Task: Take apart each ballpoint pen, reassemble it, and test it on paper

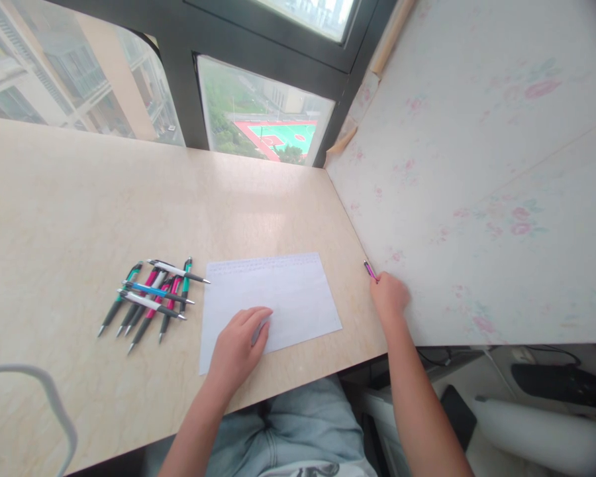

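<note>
A white sheet of paper [293, 298] lies on the tabletop, with small handwriting along its far edge. My left hand [243, 341] rests on the sheet's near left part, fingers together and stretched out, thumb a little apart, holding nothing. Over at the right, close to the wall, my right hand [390, 299] is closed round a pink and black pen [369, 269]. Only one end of that pen shows beyond the fingers. To the left of the paper is a crossed pile of several pens [153, 298] in green, pink, blue and white; one white pen's tip reaches the sheet's corner.
The cream marbled table [104, 199] runs back to a dark window frame [258, 40]. A flower-patterned wall [477, 199] bounds the right side. A grey-white cable or curved bar [54, 391] crosses the front left. My legs [302, 424] are under the near edge.
</note>
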Tool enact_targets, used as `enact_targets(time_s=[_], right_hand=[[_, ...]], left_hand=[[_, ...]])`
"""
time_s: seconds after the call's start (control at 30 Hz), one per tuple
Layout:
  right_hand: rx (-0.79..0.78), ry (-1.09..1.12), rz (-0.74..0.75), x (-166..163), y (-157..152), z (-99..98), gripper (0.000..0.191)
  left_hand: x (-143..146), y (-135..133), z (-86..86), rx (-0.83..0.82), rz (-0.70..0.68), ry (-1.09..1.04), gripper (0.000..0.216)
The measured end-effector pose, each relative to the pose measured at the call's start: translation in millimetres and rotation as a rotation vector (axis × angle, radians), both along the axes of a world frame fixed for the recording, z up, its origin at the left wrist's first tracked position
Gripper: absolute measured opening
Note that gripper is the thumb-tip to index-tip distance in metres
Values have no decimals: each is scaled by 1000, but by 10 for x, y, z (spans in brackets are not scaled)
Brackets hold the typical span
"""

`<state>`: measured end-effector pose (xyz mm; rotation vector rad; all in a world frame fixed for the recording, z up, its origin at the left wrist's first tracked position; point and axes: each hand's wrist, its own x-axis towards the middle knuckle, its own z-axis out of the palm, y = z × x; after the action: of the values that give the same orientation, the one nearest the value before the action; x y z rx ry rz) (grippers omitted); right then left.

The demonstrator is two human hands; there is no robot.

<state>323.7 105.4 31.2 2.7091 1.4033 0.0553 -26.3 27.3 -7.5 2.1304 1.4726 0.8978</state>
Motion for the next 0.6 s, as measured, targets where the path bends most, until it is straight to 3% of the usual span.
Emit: enact_targets(time_s=[0.33, 0.6], right_hand=[[34, 12, -114, -16, 72, -56, 33], [61, 41, -103, -9, 18, -92, 31]], left_hand=[[-7, 6, -5, 5, -5, 8, 23], [-20, 10, -35, -7, -10, -1, 24]])
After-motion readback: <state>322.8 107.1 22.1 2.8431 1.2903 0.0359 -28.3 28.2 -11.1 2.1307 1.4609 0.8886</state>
